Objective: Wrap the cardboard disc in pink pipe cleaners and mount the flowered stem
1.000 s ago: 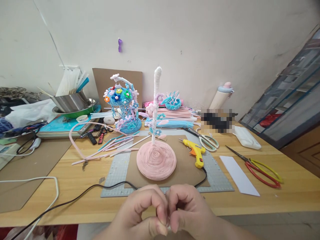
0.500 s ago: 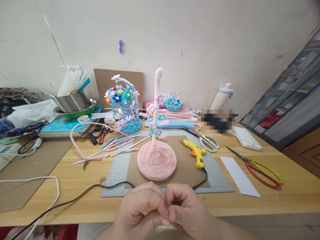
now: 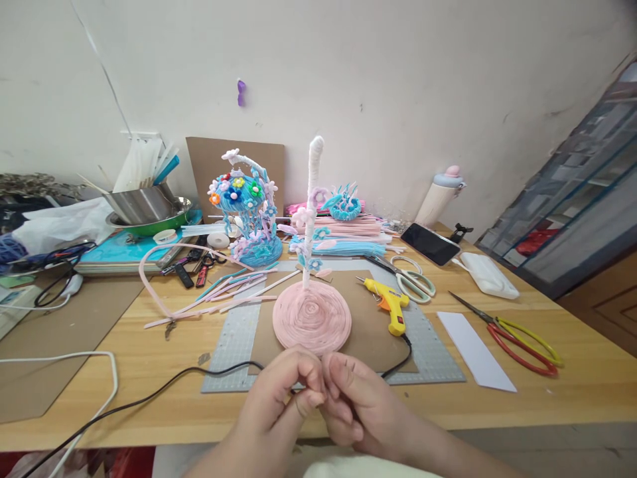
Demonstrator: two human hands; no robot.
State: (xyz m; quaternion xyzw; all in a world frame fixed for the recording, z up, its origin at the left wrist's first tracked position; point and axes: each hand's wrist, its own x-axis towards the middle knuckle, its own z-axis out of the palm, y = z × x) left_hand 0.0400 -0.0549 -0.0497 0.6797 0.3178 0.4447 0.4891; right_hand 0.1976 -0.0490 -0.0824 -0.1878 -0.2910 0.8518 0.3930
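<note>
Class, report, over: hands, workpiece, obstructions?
Left hand, right hand together; anything held is hidden. Coiled pink fuzzy disc beyond, upright white wrapped stem at its far side. Thin black cable passing behind hands.

A round, coiled pink base [image 3: 312, 317] lies on a cardboard sheet [image 3: 375, 342], its white wrapped stem [image 3: 314, 169] standing upright near the far edge, trimmed with pastel flowers [image 3: 301, 217].

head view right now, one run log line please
left hand: curled, up against right hand | held item: cannot tell | pink disc: beyond hands, white stem upright | yellow glue gun: lying right of disc
</note>
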